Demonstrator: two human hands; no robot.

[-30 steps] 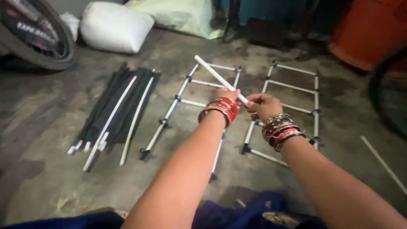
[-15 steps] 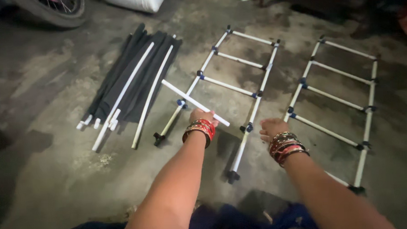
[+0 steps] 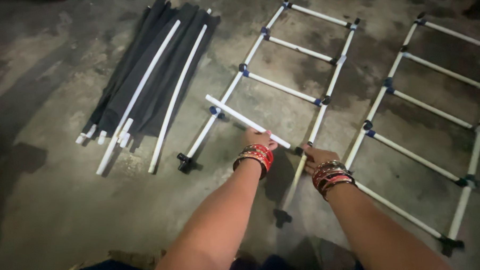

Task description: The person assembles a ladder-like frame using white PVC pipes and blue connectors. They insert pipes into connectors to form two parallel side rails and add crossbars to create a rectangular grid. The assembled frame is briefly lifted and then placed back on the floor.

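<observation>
A loose white rod (image 3: 247,121) is held in the left hand (image 3: 260,137) across the nearer ladder-like frame (image 3: 280,77) on the floor, its end brought to the rail connector (image 3: 299,150) gripped by the right hand (image 3: 317,156); seating calls for alignment.

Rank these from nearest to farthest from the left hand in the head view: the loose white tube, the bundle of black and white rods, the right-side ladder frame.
1. Loose white tube: held in the left hand, slanting up to its left.
2. Right-side ladder frame: off to the right, beyond the right hand.
3. Bundle of black and white rods: far upper left on the floor.
</observation>
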